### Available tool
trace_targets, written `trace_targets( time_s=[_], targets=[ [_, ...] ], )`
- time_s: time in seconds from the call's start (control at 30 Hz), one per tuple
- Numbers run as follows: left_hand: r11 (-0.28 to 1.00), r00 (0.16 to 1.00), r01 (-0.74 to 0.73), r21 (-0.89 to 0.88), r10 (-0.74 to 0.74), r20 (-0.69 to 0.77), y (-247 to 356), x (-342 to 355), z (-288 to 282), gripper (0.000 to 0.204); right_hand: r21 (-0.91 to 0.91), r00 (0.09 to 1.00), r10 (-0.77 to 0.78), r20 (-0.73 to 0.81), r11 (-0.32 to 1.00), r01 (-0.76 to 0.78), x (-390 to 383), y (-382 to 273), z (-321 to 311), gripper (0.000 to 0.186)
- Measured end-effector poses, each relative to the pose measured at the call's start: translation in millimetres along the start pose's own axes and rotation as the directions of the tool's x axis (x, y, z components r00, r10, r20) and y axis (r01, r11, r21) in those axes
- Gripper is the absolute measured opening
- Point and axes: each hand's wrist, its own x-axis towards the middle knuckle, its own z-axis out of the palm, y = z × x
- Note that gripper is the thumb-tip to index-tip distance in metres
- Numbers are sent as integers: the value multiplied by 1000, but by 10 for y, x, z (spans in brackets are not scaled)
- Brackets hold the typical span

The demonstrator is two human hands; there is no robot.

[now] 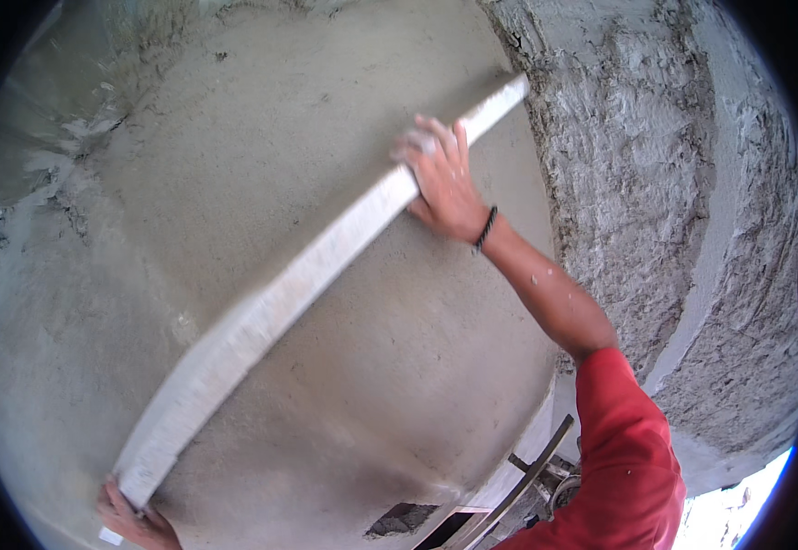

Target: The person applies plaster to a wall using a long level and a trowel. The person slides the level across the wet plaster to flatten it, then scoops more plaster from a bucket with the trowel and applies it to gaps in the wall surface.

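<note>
Hands [448,183] hold a pale bar [280,305] across plaster [234,174].

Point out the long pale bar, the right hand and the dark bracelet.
Long pale bar [271,312]: head view, middle of its pale face.
Right hand [447,183]: head view, back of the hand.
Dark bracelet [486,229]: head view, band across the wrist.

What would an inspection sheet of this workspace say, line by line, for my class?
Surface: smooth grey wall, ragged dark patch near the lower edge.
Job's things: long pale bar, slanting across the wall from lower left to upper right.
Clutter: dark curved strip, at lower right beside the red sleeve.
Hands: left hand grips the bar's lower end; right hand grips it nearer the upper end.
Cables: nothing seen.
Surroundings: rough grey section at right; bright area at lower right.
</note>
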Motion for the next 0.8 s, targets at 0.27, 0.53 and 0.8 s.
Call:
trace_targets(
  time_s=[0.27, 0.53, 0.8],
  targets=[
    [998, 994, 62, 10, -61, -89, 1, 806, -14, 51, -121, 960, -197, -197, 977, 176, 1170, 517, -39, 62],
    [1000, 990, -5, 18, 7, -137, -70, 1030, -36, 53, -166, 961, -196, -194, 972, 165, 1367, 470, -134, 62],
    [997, 999, 40, 71, -38, -31, -278, 552, -81, 54, 5, 987, -109, -117, 994, 110, 965, 29, -124, 60]
  ],
)
